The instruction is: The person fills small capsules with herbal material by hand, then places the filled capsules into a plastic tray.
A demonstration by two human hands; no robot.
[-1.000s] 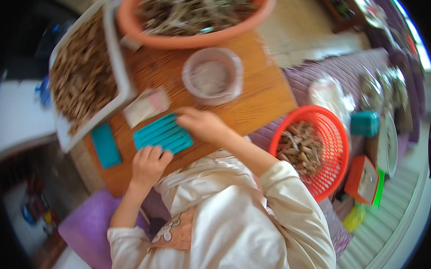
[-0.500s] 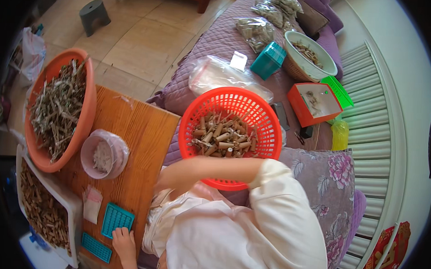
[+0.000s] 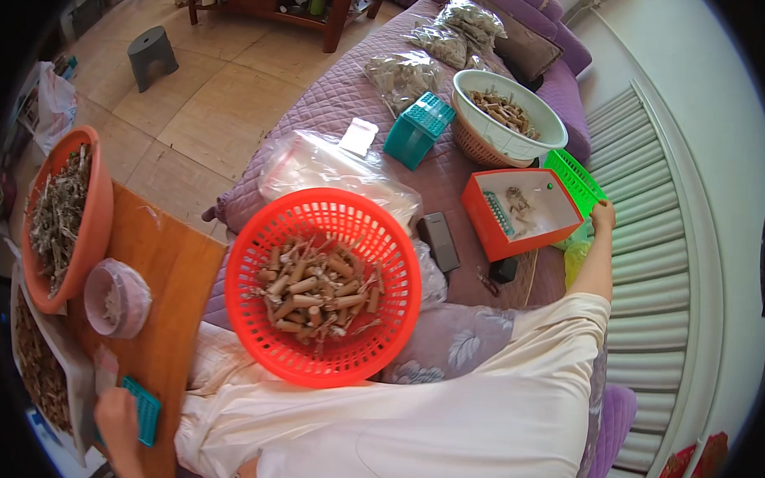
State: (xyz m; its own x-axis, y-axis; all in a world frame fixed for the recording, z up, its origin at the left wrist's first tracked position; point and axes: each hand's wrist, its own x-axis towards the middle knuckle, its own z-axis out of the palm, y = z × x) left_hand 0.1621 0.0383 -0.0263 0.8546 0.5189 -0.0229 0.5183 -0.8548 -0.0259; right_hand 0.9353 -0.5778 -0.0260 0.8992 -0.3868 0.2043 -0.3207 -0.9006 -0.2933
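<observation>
Right hand (image 3: 603, 215) grips green basket (image 3: 577, 180) beside orange box (image 3: 518, 212); left hand (image 3: 117, 413) rests on teal tray (image 3: 146, 410), grip indeterminate. Red basket (image 3: 322, 286) lies between.

The person's right arm stretches far out to their right, sleeve to the elbow, forearm bare and nearly straight. The right hand (image 3: 603, 216) sits at the far end, fingers curled, though whether they grip is hard to tell. The left hand (image 3: 117, 415) stays low and close, knuckles up, fingers bent downward.
</observation>
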